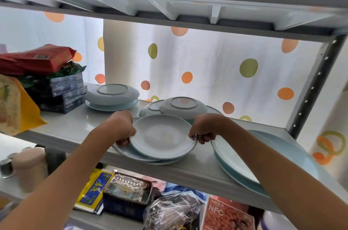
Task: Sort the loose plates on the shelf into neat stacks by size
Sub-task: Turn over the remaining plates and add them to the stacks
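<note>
A pale blue plate (162,135) lies face up on top of a loose, uneven pile of similar plates (150,159) at the front edge of the grey shelf (71,128). My left hand (122,128) grips the pile's left rim and my right hand (204,129) grips the top plate's right rim. Behind them, two upside-down plates (183,107) overlap. Farther back on the left, an upside-down plate rests on another as a small stack (112,95). Large blue plates (263,156) lie stacked at the right, partly hidden by my right forearm.
Dark boxes (62,94) with red and green packets on top stand at the shelf's left. A yellow bag (17,105) is at the far left. The upper shelf hangs low overhead. A metal upright (312,88) bounds the right side. The shelf below holds bags and boxes.
</note>
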{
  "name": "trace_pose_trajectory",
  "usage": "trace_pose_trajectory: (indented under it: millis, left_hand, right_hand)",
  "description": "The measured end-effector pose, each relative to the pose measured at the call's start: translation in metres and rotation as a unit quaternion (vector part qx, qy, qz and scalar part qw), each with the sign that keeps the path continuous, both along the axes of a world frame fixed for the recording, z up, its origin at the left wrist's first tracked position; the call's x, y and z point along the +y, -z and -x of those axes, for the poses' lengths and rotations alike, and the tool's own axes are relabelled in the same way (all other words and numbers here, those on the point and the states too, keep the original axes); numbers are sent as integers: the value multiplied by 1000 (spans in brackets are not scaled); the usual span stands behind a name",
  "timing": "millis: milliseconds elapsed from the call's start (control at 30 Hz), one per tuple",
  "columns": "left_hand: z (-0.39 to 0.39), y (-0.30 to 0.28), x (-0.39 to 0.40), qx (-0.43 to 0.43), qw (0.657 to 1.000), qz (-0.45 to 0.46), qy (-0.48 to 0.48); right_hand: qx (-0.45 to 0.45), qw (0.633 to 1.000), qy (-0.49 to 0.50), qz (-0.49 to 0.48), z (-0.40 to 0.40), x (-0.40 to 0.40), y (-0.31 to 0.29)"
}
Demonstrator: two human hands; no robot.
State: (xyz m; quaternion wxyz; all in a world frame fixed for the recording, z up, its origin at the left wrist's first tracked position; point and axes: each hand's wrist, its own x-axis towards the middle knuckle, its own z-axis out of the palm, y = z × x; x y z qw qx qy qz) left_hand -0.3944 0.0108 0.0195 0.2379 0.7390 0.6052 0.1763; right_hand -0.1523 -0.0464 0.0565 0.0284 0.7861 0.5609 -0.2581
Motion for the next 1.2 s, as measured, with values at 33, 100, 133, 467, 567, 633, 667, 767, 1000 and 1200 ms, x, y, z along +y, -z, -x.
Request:
trace_pose_trajectory:
  millis: [33,100,133,467,567,633,667,767,1000,1200]
  left_hand:
    - [-1,-2,-1,42,999,-24,-1]
    - [-2,-7,-4,132,989,-60,4]
    - [-3,-8,-4,161,985,-67,10]
    - [-16,-13,7,195,961,-199,0]
    - [-26,-20,12,137,963,-231,28]
    - [-34,-27,17,107,964,-239,46]
    - [-39,-31,20,92,965,-238,52]
    - [-51,-40,34,58,970,-228,67]
    - [-84,-49,80,-32,979,-169,108]
    - [-97,-43,122,-112,989,3,96]
  right_hand:
    - [-5,1000,-6,4,0,0,0]
    - [-10,1000,-17,2,2,1,0]
    - [-8,1000,-19,-1,2,1,0]
    - [61,991,53,-106,-5,14,-1]
    - [76,979,73,-174,-13,19,-9]
    - [87,970,87,-208,-20,23,-12]
    - [89,966,94,-223,-25,25,-12]
    - [92,953,131,-258,-38,32,-11]
    - [132,917,218,-307,-69,50,-10]
    - [147,908,245,-305,-84,72,-8]
